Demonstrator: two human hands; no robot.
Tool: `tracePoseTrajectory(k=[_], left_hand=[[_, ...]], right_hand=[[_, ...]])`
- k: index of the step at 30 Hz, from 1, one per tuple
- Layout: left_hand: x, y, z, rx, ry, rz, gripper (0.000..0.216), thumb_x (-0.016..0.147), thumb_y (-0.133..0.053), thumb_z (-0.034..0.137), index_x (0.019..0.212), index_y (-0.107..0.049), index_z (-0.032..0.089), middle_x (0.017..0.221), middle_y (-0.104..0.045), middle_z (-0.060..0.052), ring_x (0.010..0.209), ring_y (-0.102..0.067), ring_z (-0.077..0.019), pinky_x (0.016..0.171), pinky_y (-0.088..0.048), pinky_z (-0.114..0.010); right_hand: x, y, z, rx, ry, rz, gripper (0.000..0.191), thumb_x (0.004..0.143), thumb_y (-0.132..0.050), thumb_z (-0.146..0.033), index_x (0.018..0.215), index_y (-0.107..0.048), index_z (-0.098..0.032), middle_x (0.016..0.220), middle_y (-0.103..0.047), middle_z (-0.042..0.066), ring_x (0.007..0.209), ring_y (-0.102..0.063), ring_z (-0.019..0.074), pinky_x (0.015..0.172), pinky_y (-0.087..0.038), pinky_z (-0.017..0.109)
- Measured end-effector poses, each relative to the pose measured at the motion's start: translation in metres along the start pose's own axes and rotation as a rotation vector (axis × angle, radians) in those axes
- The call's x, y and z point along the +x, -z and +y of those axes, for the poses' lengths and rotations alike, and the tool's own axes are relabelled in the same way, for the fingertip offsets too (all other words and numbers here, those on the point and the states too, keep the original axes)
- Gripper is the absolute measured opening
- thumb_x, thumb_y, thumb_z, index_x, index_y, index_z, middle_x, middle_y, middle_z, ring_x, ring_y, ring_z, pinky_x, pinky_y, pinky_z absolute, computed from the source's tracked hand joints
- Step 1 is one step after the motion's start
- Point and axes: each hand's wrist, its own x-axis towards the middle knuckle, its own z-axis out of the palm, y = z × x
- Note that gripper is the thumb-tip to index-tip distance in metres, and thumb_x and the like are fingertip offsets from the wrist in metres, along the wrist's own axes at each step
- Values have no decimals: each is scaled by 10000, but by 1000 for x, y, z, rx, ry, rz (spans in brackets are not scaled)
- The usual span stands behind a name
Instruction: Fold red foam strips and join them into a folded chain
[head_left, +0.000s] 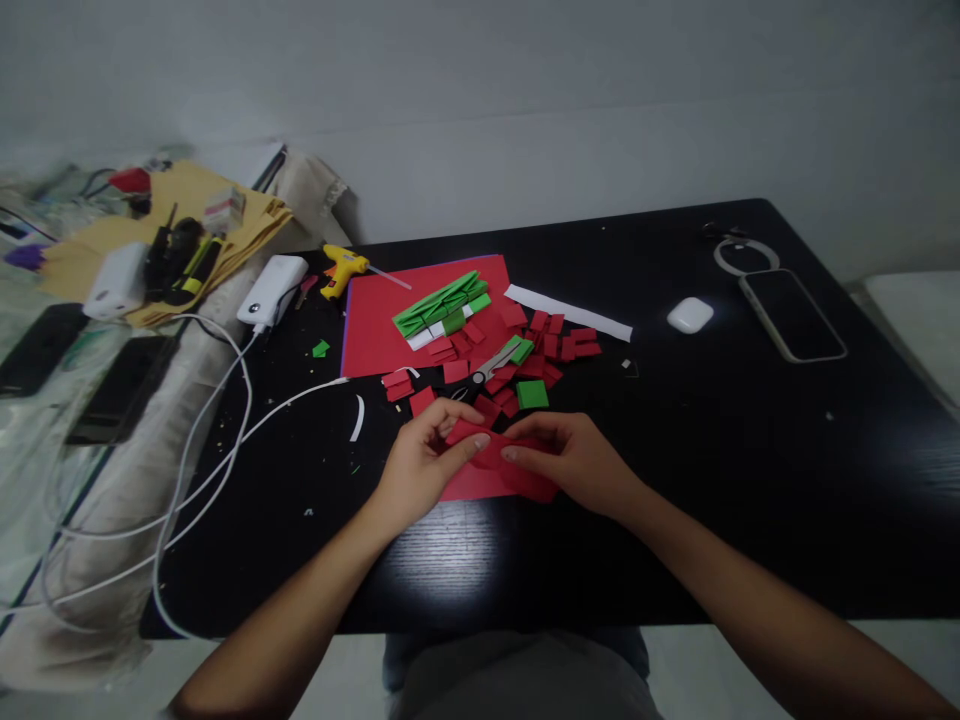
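Between my two hands is a piece of red paper (491,455), pinched near its upper edge. My left hand (435,455) grips its left side with thumb and fingers; my right hand (574,460) grips the right side. Under it lies another red sheet (469,488) on the black table. Just beyond my hands sit scissors (491,370) among several small folded red pieces (551,335). A green folded square (532,394) lies close to my right fingers. Farther back, a pleated green paper strip (442,303) rests on a large red sheet (375,325).
A yellow glue gun (343,270) lies at the back left, near a white power bank (271,288) with white cables (247,440). A white paper strip (570,313) lies behind the red pieces. At right are a white earbud case (690,315) and a phone (793,315).
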Motion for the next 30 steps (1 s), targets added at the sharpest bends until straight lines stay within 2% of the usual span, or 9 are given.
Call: tracePoseTrajectory(k=[6, 17, 22, 30], left_hand=[[-1, 0, -2, -15, 44, -26, 193, 877, -770, 305, 1011, -686, 195, 814, -658, -9, 738, -595, -146, 686, -479, -260], [1, -2, 1, -33, 55, -25, 200, 856, -776, 296, 992, -680, 185, 798, -629, 6, 712, -566, -132, 654, -446, -246], [0, -3, 7, 4, 32, -23, 159, 872, -738, 281, 981, -683, 179, 843, -647, -6, 765, -581, -142, 683, -439, -249], [-2, 0, 9, 63, 76, -23, 129, 906, -656, 300, 902, -653, 171, 648, -498, 44, 582, -433, -111, 563, -319, -239]], right_hand=[[1, -2, 1, 1, 16, -2, 258, 876, -710, -425, 905, -809, -189, 852, -803, 49, 746, -705, 196, 665, -515, 292], [0, -3, 3, -1, 15, 31, 196, 807, -787, -392, 881, -807, -211, 836, -801, 31, 765, -716, 204, 704, -535, 299], [-1, -5, 5, -17, 14, 48, 190, 784, -803, -361, 889, -801, -203, 859, -802, 34, 808, -725, 216, 759, -543, 317], [0, -2, 4, -8, 63, 55, 208, 763, -825, -307, 942, -774, -215, 956, -803, 33, 940, -743, 241, 888, -547, 352]])
